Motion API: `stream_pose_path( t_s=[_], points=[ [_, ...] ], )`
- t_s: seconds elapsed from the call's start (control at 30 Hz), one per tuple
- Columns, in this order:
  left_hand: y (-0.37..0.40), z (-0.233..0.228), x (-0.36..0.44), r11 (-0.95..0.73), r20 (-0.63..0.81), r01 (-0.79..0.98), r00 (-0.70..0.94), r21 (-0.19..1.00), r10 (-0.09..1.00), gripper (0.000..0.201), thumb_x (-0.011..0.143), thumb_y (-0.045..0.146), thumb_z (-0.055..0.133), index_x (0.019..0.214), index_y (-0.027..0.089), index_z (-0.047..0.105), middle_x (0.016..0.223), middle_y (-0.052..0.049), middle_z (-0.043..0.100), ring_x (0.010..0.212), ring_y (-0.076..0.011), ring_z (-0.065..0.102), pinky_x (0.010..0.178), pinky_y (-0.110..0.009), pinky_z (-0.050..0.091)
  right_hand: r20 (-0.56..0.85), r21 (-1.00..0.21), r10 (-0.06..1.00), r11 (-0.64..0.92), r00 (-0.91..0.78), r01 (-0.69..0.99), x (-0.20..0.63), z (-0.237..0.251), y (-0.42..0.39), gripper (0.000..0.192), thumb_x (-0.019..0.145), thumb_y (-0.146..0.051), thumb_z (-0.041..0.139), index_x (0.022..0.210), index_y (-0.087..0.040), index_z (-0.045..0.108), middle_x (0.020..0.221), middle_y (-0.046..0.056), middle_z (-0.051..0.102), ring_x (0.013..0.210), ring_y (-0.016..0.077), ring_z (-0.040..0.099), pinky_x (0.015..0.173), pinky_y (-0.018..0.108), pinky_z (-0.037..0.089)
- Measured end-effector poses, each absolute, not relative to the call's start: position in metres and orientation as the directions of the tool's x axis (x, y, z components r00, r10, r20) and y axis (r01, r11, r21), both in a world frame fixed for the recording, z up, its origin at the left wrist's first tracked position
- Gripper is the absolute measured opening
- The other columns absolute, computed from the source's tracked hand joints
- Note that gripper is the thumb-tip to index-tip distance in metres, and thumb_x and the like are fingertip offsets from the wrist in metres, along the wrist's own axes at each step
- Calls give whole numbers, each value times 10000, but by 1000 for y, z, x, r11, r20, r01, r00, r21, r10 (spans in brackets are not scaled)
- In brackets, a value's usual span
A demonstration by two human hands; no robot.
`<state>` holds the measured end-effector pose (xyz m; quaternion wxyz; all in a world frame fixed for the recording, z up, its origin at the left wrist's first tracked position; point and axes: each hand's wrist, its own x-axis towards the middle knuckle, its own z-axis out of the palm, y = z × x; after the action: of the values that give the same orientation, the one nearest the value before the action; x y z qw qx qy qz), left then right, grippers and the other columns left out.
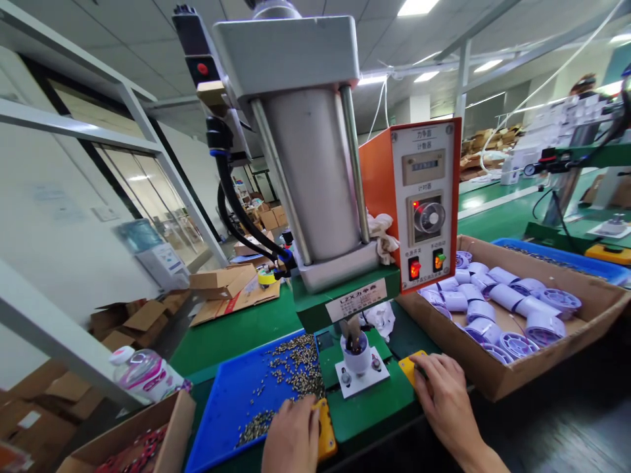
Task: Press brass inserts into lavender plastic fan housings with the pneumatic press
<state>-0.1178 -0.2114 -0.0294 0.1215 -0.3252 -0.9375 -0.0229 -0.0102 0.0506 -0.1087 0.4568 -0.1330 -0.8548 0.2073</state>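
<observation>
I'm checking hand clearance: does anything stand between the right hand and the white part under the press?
Yes, a small metal knob on the plate stands beside the white part, toward the right hand. Above, the press tool sits at the part's top.

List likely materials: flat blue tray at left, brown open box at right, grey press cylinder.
The flat blue tray at left: probably smooth plastic, from its even colour and moulded rim.
The brown open box at right: cardboard, matt, by its papery walls.
The grey press cylinder: likely metal, satin, with soft bright streaks; bare or painted, unclear.
</observation>
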Motion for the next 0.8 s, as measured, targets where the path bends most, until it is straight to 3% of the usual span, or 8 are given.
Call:
stream_pose_path(
  t_s=[0.1, 0.23, 0.47, 0.57, 0.67, 0.7, 0.8],
  points=[
    [-188, -3, -146, 851, 14, 522, -852, -49, 524, 322, 928, 254, 372, 1131, 208, 617, 1112, -74, 681, 1049, -219, 603, 912, -351, 448, 676, -555, 444, 831, -588, -11, -21, -92, 48, 203, 899, -197, 479, 1077, -238, 568, 965, 45, 639, 936, 230, 562, 882, 441, 418],
    [-168, 0, -175, 832, -168, 549, -830, -76, 532, 247, 810, 172, 511, 1011, 194, 653, 1083, -85, 693, 1051, -222, 626, 852, -300, 463, 609, -661, 472, 746, -637, -79, -36, -72, 42, 291, 860, -166, 474, 1135, -232, 543, 995, 53, 631, 968, 227, 579, 896, 429, 448],
    [-164, -11, -176, 841, -131, 539, -838, -51, 529, 262, 838, 129, 424, 933, 179, 663, 1022, -104, 711, 1012, -231, 649, 802, -310, 472, 516, -848, 524, 427, -677, -315, -53, -54, 25, 463, 877, -286, 493, 1322, -241, 370, 1101, 69, 599, 1030, 202, 596, 928, 375, 480],
    [-165, -13, -171, 869, -93, 492, -868, -43, 487, 255, 873, 192, 415, 926, 174, 663, 996, -115, 713, 971, -240, 661, 770, -317, 471, 510, -858, 424, 312, -748, -408, -62, -46, 18, 673, 848, -294, 552, 1431, -283, 216, 1307, 82, 512, 1195, 206, 523, 1011, 384, 435],
    [-166, -12, -167, 873, -79, 487, -872, -20, 484, 262, 893, 219, 406, 917, 192, 665, 983, -91, 720, 951, -225, 665, 759, -302, 460, 482, -876, 319, 214, -816, -433, -74, -33, 9, 771, 806, -264, 605, 1451, -280, 183, 1361, 93, 484, 1233, 218, 506, 1019, 379, 431],
    [-166, -11, -167, 869, -74, 495, -867, -10, 493, 268, 897, 210, 397, 921, 205, 664, 990, -75, 721, 963, -213, 661, 769, -294, 455, 488, -873, 347, 193, -800, -449, -77, -30, 5, 752, 806, -257, 602, 1443, -267, 201, 1348, 99, 495, 1212, 219, 525, 1010, 377, 439],
    [-166, -9, -167, 857, -57, 514, -856, 13, 514, 290, 894, 163, 372, 927, 222, 654, 1009, -46, 718, 992, -190, 644, 801, -283, 438, 524, -843, 568, 239, -635, -482, -76, -37, -12, 670, 832, -257, 579, 1410, -255, 241, 1339, 118, 494, 1190, 232, 541, 1018, 406, 432]
  ],
)
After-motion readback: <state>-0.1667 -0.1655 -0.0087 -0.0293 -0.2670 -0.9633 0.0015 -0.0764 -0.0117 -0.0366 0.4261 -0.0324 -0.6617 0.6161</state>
